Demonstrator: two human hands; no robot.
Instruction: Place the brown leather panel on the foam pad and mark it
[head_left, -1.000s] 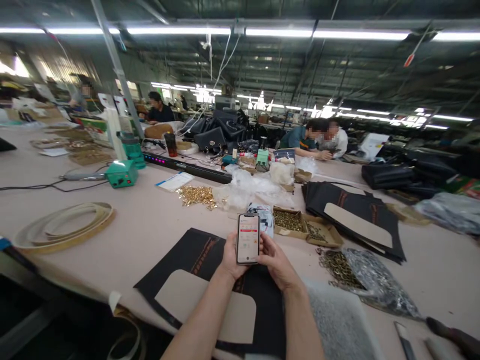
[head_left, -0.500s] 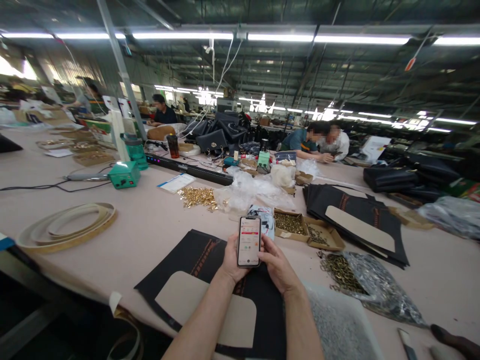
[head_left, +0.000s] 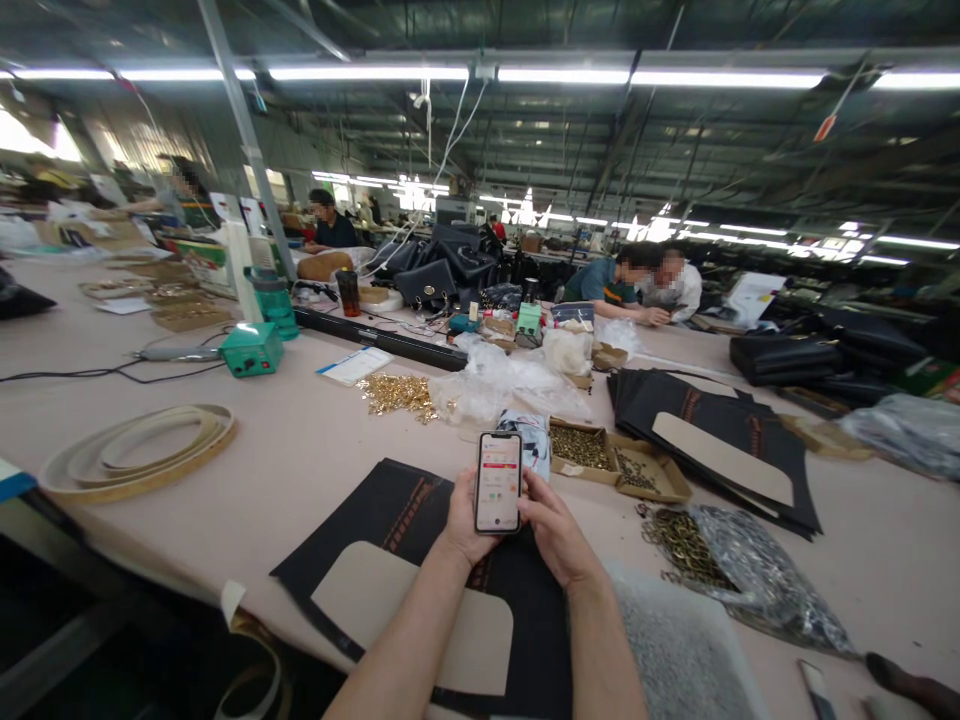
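Observation:
A smartphone (head_left: 498, 484) with a lit screen stands tilted up toward me above the table. My left hand (head_left: 465, 520) is wrapped round its left edge and bottom. On the other side, my right hand (head_left: 553, 525) grips the right edge, its thumb at the lower right of the screen. Beneath my forearms lies a black panel (head_left: 352, 535) with orange-brown stitch-like marks. On that panel rests a beige piece with rounded corners (head_left: 375, 590), partly covered by my left arm. The phone's back and some of my fingertips are hidden.
Cardboard trays of small metal parts (head_left: 581, 446) sit beyond the phone. Gold-coloured pieces (head_left: 397, 395) lie loose at centre. Stacked black panels (head_left: 720, 430) and bagged hardware (head_left: 765, 570) are to the right. A green box (head_left: 251, 350) and coiled strip (head_left: 142, 452) stand left. Co-workers (head_left: 630, 285) lean over the far side.
The view has shifted very slightly, so the scene sits a little further right. Both hands keep the same hold on the smartphone.

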